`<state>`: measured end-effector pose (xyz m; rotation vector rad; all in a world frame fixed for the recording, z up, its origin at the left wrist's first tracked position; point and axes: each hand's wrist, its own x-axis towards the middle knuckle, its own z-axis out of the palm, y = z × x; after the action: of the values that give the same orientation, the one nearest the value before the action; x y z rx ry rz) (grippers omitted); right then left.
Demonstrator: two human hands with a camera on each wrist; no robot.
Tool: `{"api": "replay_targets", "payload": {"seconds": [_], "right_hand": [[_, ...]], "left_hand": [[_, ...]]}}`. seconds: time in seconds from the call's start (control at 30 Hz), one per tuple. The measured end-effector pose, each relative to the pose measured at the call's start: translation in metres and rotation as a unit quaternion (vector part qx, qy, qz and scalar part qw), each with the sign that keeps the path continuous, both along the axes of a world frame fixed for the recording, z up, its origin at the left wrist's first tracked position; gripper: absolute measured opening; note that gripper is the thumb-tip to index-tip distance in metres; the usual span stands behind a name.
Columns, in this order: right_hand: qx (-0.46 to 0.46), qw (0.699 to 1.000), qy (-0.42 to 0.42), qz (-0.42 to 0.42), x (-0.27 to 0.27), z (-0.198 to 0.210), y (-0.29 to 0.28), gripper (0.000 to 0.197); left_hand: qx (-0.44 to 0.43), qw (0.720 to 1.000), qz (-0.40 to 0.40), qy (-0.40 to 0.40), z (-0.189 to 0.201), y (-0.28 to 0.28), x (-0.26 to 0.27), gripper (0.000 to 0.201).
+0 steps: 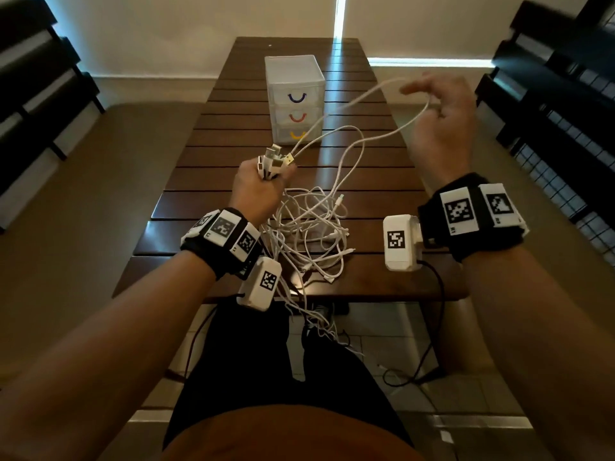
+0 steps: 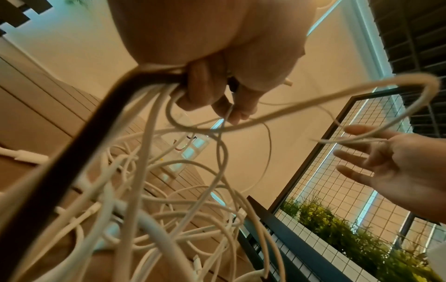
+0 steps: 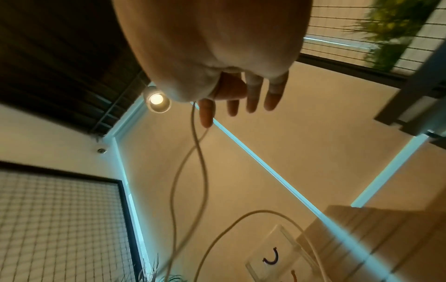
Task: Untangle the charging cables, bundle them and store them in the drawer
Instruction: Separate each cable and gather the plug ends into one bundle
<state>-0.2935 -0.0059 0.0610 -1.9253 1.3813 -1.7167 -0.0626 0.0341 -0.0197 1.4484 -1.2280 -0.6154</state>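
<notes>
A tangle of white charging cables [image 1: 309, 234] lies on the near part of the slatted wooden table [image 1: 206, 181]; some strands hang over the front edge. My left hand [image 1: 266, 181] is raised above the pile and grips a bunch of USB plug ends [image 1: 276, 159]; the left wrist view shows its fingers [image 2: 217, 91] curled round the cords [image 2: 169, 190]. One long cable loop [image 1: 353, 102] runs from that bunch up to my right hand [image 1: 439, 108], held high at the right. The right hand's fingers [image 3: 251, 99] are straight and spread, and the loop [image 3: 200, 171] hangs over them near the thumb.
A small translucent three-drawer unit [image 1: 294, 98] stands mid-table beyond the hands, with blue, red and yellow handles and all drawers shut. Dark slatted shelving [image 1: 40, 78] flanks the table at the left, and a wire-grid rack [image 1: 549, 111] at the right. A black cord [image 1: 439, 327] trails to the floor.
</notes>
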Motion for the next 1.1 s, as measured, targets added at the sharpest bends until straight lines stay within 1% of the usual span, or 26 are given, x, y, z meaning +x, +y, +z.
{"api": "replay_targets", "payload": {"seconds": [0.03, 0.07, 0.13, 0.17, 0.2, 0.27, 0.37, 0.4, 0.47, 0.53, 0.6, 0.63, 0.67, 0.7, 0.73, 0.77, 0.8, 0.83, 0.87, 0.9, 0.97, 1.0, 1.07, 1.1], "right_hand": [[-0.018, 1.000, 0.017, 0.014, 0.002, 0.001, 0.001, 0.051], [-0.019, 0.998, 0.053, 0.039, 0.003, 0.002, 0.001, 0.053], [0.040, 0.982, 0.141, 0.119, 0.002, 0.008, 0.002, 0.051], [0.080, 0.970, 0.167, 0.157, 0.002, 0.009, 0.001, 0.052], [0.101, 0.963, 0.177, 0.176, 0.003, 0.008, 0.001, 0.054], [0.098, 0.968, 0.152, 0.174, 0.008, 0.005, 0.002, 0.058], [0.076, 0.976, 0.038, 0.198, 0.022, 0.004, 0.006, 0.059], [0.062, 0.979, 0.013, 0.194, 0.027, 0.005, 0.008, 0.059], [0.025, 0.987, -0.019, 0.158, 0.031, 0.008, 0.009, 0.059], [-0.015, 0.991, -0.056, 0.124, 0.031, 0.014, 0.007, 0.056], [-0.038, 0.986, -0.091, 0.133, 0.032, 0.021, 0.003, 0.048], [-0.035, 0.985, -0.085, 0.148, 0.036, 0.024, 0.003, 0.043], [-0.018, 0.985, -0.042, 0.165, 0.041, 0.028, 0.006, 0.039], [0.020, 0.982, 0.042, 0.183, 0.047, 0.030, 0.010, 0.037], [0.077, 0.963, 0.157, 0.205, 0.055, 0.030, 0.014, 0.037], [0.134, 0.924, 0.282, 0.221, 0.063, 0.025, 0.017, 0.032], [0.181, 0.877, 0.383, 0.225, 0.069, 0.018, 0.020, 0.025], [0.206, 0.848, 0.433, 0.227, 0.073, 0.009, 0.021, 0.019], [0.216, 0.843, 0.434, 0.233, 0.074, 0.002, 0.022, 0.021], [0.219, 0.854, 0.407, 0.238, 0.074, -0.004, 0.021, 0.023], [0.214, 0.884, 0.342, 0.237, 0.072, -0.008, 0.016, 0.020], [0.205, 0.900, 0.299, 0.241, 0.072, -0.005, 0.017, 0.019], [0.176, 0.936, 0.176, 0.250, 0.072, 0.003, 0.016, 0.021], [0.154, 0.951, 0.113, 0.241, 0.070, 0.010, 0.017, 0.021]], "left_hand": [[-0.001, 1.000, 0.005, -0.005, 0.002, 0.000, 0.001, 0.024], [-0.001, 1.000, 0.007, -0.012, 0.003, 0.000, 0.003, 0.026], [0.011, 1.000, 0.009, -0.023, 0.003, -0.002, 0.011, 0.025], [0.026, 0.999, 0.012, -0.028, 0.003, -0.004, 0.015, 0.021], [0.045, 0.998, 0.016, -0.042, 0.003, -0.004, 0.019, 0.017], [0.079, 0.994, 0.029, -0.075, 0.003, -0.005, 0.026, 0.011], [0.096, 0.989, 0.052, -0.104, 0.007, -0.001, 0.030, 0.011], [0.101, 0.987, 0.053, -0.111, 0.008, 0.000, 0.032, 0.013], [0.111, 0.985, 0.050, -0.119, 0.010, 0.003, 0.033, 0.016], [0.109, 0.985, 0.047, -0.122, 0.012, 0.005, 0.033, 0.019], [0.098, 0.987, 0.032, -0.127, 0.016, 0.007, 0.033, 0.018], [0.097, 0.986, 0.016, -0.137, 0.019, 0.008, 0.031, 0.019], [0.099, 0.983, -0.004, -0.153, 0.022, 0.009, 0.028, 0.020], [0.101, 0.980, -0.023, -0.169, 0.024, 0.008, 0.026, 0.022], [0.099, 0.979, -0.043, -0.174, 0.025, 0.007, 0.023, 0.022], [0.087, 0.981, -0.062, -0.165, 0.026, 0.007, 0.021, 0.020], [0.072, 0.984, -0.075, -0.143, 0.026, 0.007, 0.019, 0.019], [0.058, 0.988, -0.079, -0.120, 0.026, 0.007, 0.019, 0.019], [0.051, 0.991, -0.079, -0.098, 0.026, 0.007, 0.019, 0.017], [0.045, 0.992, -0.085, -0.079, 0.027, 0.009, 0.020, 0.014], [0.034, 0.993, -0.101, -0.052, 0.027, 0.014, 0.019, 0.021], [0.040, 0.993, -0.102, -0.046, 0.026, 0.016, 0.019, 0.021], [0.066, 0.990, -0.115, -0.040, 0.025, 0.018, 0.017, 0.014], [0.076, 0.988, -0.124, -0.043, 0.024, 0.018, 0.016, 0.012]]}}
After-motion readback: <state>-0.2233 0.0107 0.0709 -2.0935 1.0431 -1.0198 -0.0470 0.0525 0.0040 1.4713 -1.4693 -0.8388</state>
